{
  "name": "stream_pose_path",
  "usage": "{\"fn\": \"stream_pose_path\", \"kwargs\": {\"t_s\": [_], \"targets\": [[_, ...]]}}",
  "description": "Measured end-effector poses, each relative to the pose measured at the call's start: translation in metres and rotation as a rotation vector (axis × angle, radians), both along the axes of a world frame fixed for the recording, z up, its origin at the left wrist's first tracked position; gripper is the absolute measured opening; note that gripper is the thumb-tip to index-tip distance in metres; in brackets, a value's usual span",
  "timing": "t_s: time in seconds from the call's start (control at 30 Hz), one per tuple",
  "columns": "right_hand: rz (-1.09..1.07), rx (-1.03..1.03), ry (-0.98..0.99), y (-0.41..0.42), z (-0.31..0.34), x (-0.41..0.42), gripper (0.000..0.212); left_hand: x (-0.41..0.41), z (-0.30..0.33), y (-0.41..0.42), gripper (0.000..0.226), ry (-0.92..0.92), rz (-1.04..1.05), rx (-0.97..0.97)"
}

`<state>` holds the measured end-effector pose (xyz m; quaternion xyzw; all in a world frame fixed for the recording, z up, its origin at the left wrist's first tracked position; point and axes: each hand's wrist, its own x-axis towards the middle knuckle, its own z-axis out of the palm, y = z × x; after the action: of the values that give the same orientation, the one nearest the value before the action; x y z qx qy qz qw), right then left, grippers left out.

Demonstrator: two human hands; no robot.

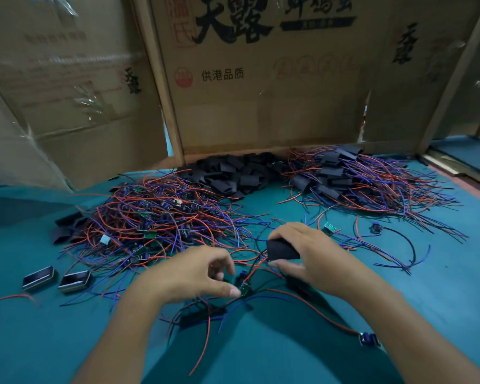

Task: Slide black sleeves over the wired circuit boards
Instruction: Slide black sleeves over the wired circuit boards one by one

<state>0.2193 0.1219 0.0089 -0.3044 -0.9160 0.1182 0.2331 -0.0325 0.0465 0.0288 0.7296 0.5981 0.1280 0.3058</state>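
Observation:
My right hand grips a black sleeve between thumb and fingers, its open end facing left. Red and black wires run from the sleeve's mouth down to a small green circuit board. My left hand pinches that board at its thumb tip, just left of and below the sleeve. A heap of bare wired boards lies to the left. A pile of loose black sleeves sits at the back, and a heap of sleeved boards at the back right.
The teal table is backed by cardboard walls. Two small open-ended metal cases lie at the left. Loose wired parts lie right of my hands, and a blue component on a red wire at the lower right.

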Motion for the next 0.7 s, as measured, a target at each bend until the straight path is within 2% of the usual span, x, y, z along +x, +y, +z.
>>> {"fn": "stream_pose_path", "kwargs": {"t_s": [0.17,0.27,0.4,0.6,0.7], "targets": [[-0.001,0.012,0.004,0.000,0.003,0.001,0.032,0.018,-0.008,0.003,0.025,0.077,-0.069,0.048],[0.002,0.019,0.017,0.000,0.005,0.003,0.033,0.020,-0.008,0.003,0.026,0.096,-0.030,0.071],[-0.003,0.027,0.036,0.001,0.008,0.006,0.032,0.024,-0.006,0.004,0.020,0.134,-0.062,0.174],[-0.034,0.010,0.058,0.004,0.016,0.016,0.032,0.019,0.003,0.002,0.024,-0.088,0.111,0.336],[-0.040,-0.002,0.026,0.004,0.017,0.017,0.031,0.020,0.003,0.003,0.027,-0.138,0.137,0.322]]}}
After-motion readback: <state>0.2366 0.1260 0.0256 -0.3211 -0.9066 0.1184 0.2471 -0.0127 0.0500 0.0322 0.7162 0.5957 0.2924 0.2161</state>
